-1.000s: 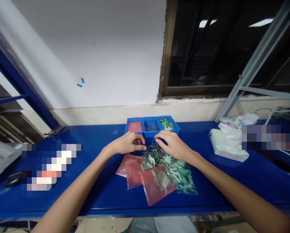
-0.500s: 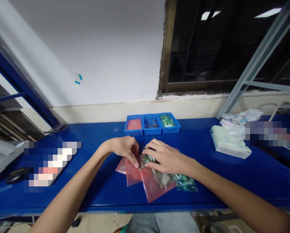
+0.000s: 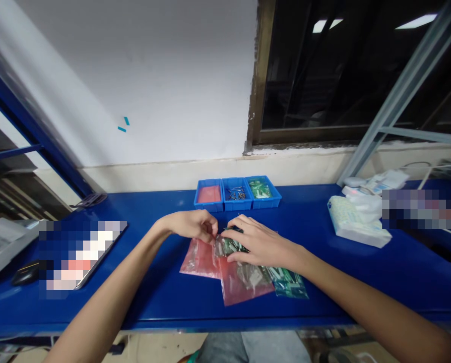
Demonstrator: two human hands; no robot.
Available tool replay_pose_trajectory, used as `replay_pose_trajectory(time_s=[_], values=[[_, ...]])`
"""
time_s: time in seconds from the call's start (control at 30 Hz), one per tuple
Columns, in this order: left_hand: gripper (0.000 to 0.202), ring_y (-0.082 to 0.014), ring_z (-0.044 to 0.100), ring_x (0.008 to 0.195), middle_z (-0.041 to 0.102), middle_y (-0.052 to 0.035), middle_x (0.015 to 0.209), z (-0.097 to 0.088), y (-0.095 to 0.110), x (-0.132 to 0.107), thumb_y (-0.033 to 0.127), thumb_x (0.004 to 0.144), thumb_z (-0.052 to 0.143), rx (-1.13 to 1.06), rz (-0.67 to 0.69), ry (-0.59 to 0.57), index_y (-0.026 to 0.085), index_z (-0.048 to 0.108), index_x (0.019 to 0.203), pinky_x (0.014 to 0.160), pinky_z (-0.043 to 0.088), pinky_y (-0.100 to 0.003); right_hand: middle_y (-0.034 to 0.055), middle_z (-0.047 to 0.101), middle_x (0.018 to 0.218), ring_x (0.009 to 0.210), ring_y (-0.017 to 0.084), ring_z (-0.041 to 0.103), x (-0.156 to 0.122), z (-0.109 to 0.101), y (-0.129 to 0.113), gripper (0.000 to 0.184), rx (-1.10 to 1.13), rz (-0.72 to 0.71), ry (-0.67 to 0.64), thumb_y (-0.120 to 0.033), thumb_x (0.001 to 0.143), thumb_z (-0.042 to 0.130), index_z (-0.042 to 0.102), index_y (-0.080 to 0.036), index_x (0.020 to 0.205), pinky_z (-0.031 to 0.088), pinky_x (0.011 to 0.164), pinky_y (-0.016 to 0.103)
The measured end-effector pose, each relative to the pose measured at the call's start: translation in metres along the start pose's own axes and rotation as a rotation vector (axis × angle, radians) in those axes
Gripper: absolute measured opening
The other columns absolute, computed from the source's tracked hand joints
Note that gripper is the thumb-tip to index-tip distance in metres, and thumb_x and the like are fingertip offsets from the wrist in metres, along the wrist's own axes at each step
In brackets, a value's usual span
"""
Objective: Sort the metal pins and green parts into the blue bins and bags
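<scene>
Pink plastic bags [image 3: 201, 259] lie overlapping on the blue table in front of me. My left hand [image 3: 191, 224] is closed in a pinch at the upper edge of the bags, on what looks like a plastic bag's edge; its fingertips are partly hidden. Clear packets with green contents [image 3: 231, 247] sit under my right hand [image 3: 255, 241], whose fingers are stretched and apart as they rest on the pile. Toward the front right, another green packet [image 3: 291, 282] pokes out from below my right wrist.
Behind my hands stand three joined blue bins: one with pink bags [image 3: 209, 193], one with small metal parts [image 3: 236, 193], one with green packets [image 3: 261, 188]. A tissue pack [image 3: 356, 222] lies right; a black mouse [image 3: 24, 273] and a blurred-out flat object lie left.
My left hand has drawn back slightly toward the bins and its fingers have closed more. A pink bag corner beneath it has drawn back from the front. The right hand has barely moved.
</scene>
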State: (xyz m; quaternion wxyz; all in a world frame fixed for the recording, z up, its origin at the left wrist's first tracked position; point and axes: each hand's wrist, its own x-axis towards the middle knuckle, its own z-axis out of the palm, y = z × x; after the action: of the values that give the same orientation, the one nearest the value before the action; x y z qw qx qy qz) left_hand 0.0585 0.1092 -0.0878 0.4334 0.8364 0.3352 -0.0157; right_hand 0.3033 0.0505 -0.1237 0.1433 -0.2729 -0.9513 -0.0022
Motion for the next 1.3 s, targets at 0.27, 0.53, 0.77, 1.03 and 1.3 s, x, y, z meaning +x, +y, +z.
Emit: replay_pose_trajectory(time_s=[0.27, 0.53, 0.77, 1.03, 1.3], values=[[0.019, -0.0147, 0.058, 0.077, 0.066, -0.0016, 0.083, -0.004, -0.005, -0.002, 0.029, 0.082, 0.062, -0.245, 0.058, 0.282, 0.016, 0.060, 0.095, 0.071, 0.042, -0.026, 0.0176, 0.055, 0.123, 0.116, 0.033, 0.051, -0.001, -0.006, 0.002, 0.046, -0.184, 0.016, 0.064, -0.042, 0.091, 0.064, 0.055, -0.016, 0.128, 0.048, 0.094, 0.051], [0.021, -0.0111, 0.051, 0.069, 0.057, 0.0016, 0.077, -0.006, 0.002, 0.000, 0.031, 0.083, 0.068, -0.342, 0.084, 0.679, 0.016, 0.056, 0.090, 0.064, 0.037, -0.023, 0.0151, 0.056, 0.124, 0.117, 0.031, 0.053, 0.001, -0.002, 0.002, 0.037, -0.072, 0.083, 0.129, -0.044, 0.097, 0.055, 0.060, -0.018, 0.122, 0.050, 0.097, 0.050], [0.028, -0.0084, 0.051, 0.064, 0.056, 0.0024, 0.075, 0.002, 0.005, 0.011, 0.034, 0.083, 0.073, -0.606, 0.244, 0.740, 0.017, 0.056, 0.096, 0.059, 0.038, -0.020, 0.0203, 0.041, 0.148, 0.139, 0.034, 0.038, 0.003, -0.002, 0.012, 0.057, -0.046, 0.185, 0.317, -0.031, 0.095, 0.058, 0.039, -0.016, 0.147, 0.042, 0.111, 0.055], [0.033, -0.0121, 0.062, 0.068, 0.067, -0.0019, 0.081, 0.021, 0.010, 0.027, 0.030, 0.079, 0.078, -0.836, 0.209, 0.669, 0.018, 0.059, 0.104, 0.061, 0.045, -0.023, 0.0202, 0.039, 0.146, 0.136, 0.035, 0.042, 0.003, 0.001, 0.016, 0.041, -0.037, 0.259, 0.428, -0.009, 0.090, 0.049, 0.054, -0.017, 0.130, 0.046, 0.105, 0.055], [0.061, -0.0205, 0.072, 0.075, 0.072, -0.0136, 0.096, 0.033, 0.013, 0.038, 0.061, 0.095, 0.048, -0.725, 0.206, 0.758, 0.014, 0.044, 0.133, 0.054, 0.043, -0.024, 0.0015, 0.060, 0.069, 0.062, 0.016, 0.052, 0.008, 0.001, 0.026, 0.021, 0.370, 0.466, 0.501, -0.027, 0.094, 0.053, 0.064, -0.016, 0.080, 0.043, 0.061, 0.029]])
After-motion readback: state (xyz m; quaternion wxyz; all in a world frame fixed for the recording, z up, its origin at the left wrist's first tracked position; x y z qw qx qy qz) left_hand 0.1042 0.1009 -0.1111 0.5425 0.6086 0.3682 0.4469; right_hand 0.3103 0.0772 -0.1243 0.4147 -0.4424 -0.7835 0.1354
